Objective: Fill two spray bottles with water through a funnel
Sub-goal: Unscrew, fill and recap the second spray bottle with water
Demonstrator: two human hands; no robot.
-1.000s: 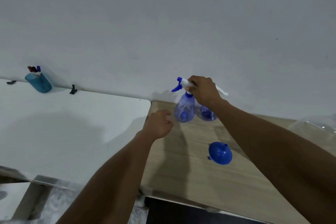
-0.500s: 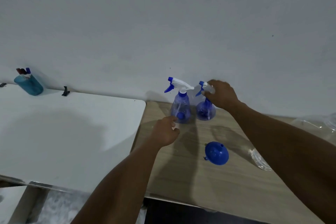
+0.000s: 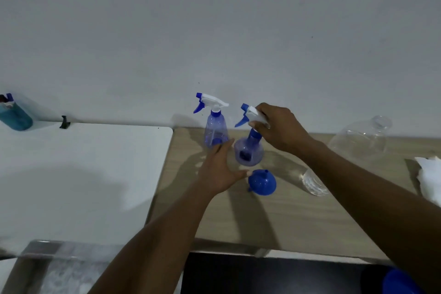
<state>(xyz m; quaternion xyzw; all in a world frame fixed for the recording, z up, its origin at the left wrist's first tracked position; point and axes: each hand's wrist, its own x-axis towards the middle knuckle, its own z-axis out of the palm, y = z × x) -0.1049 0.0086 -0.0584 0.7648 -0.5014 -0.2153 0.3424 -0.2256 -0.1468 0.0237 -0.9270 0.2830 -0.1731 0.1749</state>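
Observation:
Two translucent blue spray bottles with white-and-blue trigger heads are on the wooden table (image 3: pixel 298 217). The left spray bottle (image 3: pixel 216 130) stands upright near the wall. The right spray bottle (image 3: pixel 249 150) is tilted toward me, and my right hand (image 3: pixel 276 124) grips its trigger head. My left hand (image 3: pixel 220 169) is spread open just left of that bottle's body, fingers apart, close to it. A blue funnel (image 3: pixel 262 182) lies on the table, wide end down, right by my left thumb.
A large clear plastic water bottle (image 3: pixel 358 141) lies at the back right, partly behind my right arm. White cloth (image 3: pixel 429 174) sits at the right edge. A white table (image 3: pixel 83 174) adjoins on the left, with a teal pen cup (image 3: pixel 15 116) by the wall.
My right hand moved from the left bottle to the right one, then pulled it toward me and tilted it. My left hand opened and reached to that bottle's side.

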